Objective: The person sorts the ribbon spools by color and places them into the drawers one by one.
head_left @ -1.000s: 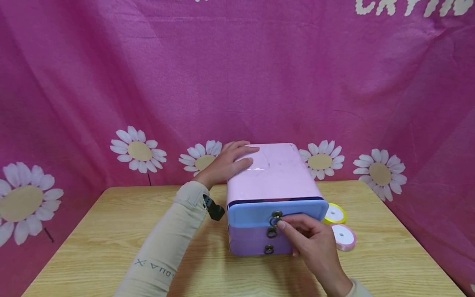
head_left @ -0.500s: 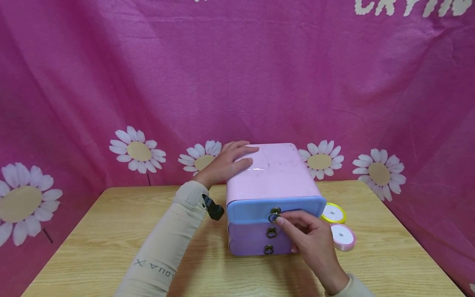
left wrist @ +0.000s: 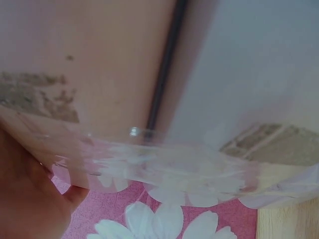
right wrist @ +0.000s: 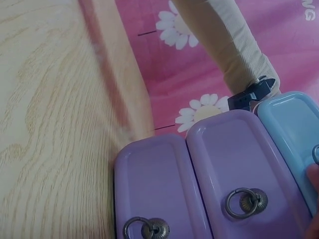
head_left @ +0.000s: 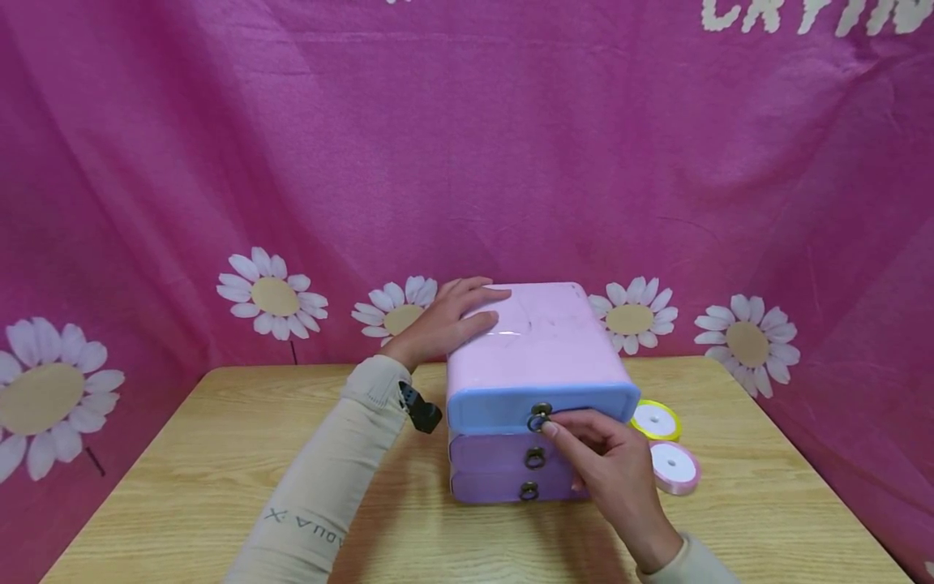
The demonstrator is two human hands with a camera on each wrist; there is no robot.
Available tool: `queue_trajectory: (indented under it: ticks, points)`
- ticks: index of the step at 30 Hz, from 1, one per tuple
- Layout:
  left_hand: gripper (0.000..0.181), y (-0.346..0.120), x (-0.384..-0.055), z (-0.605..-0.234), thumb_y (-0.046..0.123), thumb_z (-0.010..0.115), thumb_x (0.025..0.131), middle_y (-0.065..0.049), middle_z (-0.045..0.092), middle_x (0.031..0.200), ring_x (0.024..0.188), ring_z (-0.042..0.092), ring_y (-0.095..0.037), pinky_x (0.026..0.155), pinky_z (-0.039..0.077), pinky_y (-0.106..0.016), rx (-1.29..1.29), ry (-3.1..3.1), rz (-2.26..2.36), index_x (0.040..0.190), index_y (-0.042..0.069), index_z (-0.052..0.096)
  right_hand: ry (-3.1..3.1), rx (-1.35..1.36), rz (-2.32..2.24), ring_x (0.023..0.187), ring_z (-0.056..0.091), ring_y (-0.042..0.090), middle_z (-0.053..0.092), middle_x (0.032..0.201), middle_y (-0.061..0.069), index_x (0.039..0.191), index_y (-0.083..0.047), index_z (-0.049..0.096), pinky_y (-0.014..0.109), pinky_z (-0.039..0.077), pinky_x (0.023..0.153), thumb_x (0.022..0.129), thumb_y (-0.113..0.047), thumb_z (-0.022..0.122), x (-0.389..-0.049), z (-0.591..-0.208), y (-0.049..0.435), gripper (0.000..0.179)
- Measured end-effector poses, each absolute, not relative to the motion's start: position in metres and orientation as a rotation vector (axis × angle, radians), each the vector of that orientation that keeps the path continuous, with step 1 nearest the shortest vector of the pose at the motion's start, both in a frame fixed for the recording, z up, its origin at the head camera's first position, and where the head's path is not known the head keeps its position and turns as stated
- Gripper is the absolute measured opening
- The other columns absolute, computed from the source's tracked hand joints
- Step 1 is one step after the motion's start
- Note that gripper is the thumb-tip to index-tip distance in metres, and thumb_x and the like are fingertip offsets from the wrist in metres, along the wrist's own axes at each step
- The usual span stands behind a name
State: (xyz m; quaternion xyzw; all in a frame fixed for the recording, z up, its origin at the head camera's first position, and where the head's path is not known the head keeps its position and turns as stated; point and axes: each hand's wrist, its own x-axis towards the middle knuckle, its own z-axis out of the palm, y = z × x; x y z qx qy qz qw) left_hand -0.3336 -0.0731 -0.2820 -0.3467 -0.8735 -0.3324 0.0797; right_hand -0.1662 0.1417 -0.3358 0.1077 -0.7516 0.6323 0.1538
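Note:
A pink drawer box (head_left: 540, 349) stands on the table, with a blue top drawer (head_left: 489, 412) and two purple drawers (head_left: 485, 456) below it, each fitted with a bronze ring pull. My left hand (head_left: 448, 319) rests on the box's top at the left edge, fingers spread. In the left wrist view, part of that hand (left wrist: 32, 194) shows beside the box's side. With thumb and forefinger my right hand (head_left: 613, 466) pinches the ring pull (head_left: 538, 418) of the blue drawer, whose front sits flush against the box. The right wrist view catches only fingertips at its right edge.
Right of the box lie a yellow-rimmed ribbon spool (head_left: 657, 420) and a pink ribbon spool (head_left: 674, 468). The wooden table (head_left: 255, 454) ends at a magenta cloth (head_left: 467, 162) printed with daisies. A black wrist camera (head_left: 421, 407) is strapped to the left sleeve.
The blue drawer has slid inward, and the dark gap under the box's top edge has gone. My right hand moved slightly with its ring pull. The left hand stayed put.

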Motion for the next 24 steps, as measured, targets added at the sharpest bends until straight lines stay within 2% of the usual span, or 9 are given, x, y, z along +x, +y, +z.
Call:
queue_trajectory:
  ticks: [9,15,24]
  points:
    - [0.045,-0.072,-0.334,-0.280,0.042,0.047,0.090,0.003,0.030,0.143,0.131,0.015,-0.014,0.104,0.018,-0.047,-1.043,-2.615,-1.006,0.133,0.030,0.045,-2.138,0.333,1.807,0.039,0.046,0.014,0.068,0.078,0.010,0.091,-0.011,0.069,0.030,0.041,0.036,0.077,-0.022,0.072,-0.182,-0.356,0.150,0.019]
    - [0.043,-0.073,-0.335,-0.281,0.042,0.047,0.090,0.006,0.030,0.142,0.131,0.016,-0.013,0.104,0.018,-0.045,-1.041,-2.606,-0.980,0.132,0.031,0.046,-2.145,0.309,1.801,0.040,0.046,0.015,0.068,0.078,0.008,0.091,-0.012,0.069,0.031,0.041,0.037,0.076,-0.025,0.072,-0.183,-0.358,0.150,0.020]
    - [0.044,-0.074,-0.335,-0.282,0.040,0.048,0.090,0.005,0.031,0.141,0.131,0.016,-0.014,0.104,0.018,-0.045,-1.048,-2.602,-0.970,0.132,0.029,0.046,-2.145,0.301,1.797,0.039,0.046,0.016,0.068,0.077,0.006,0.090,-0.012,0.069,0.030,0.041,0.036,0.076,-0.025,0.072,-0.183,-0.358,0.148,0.019]
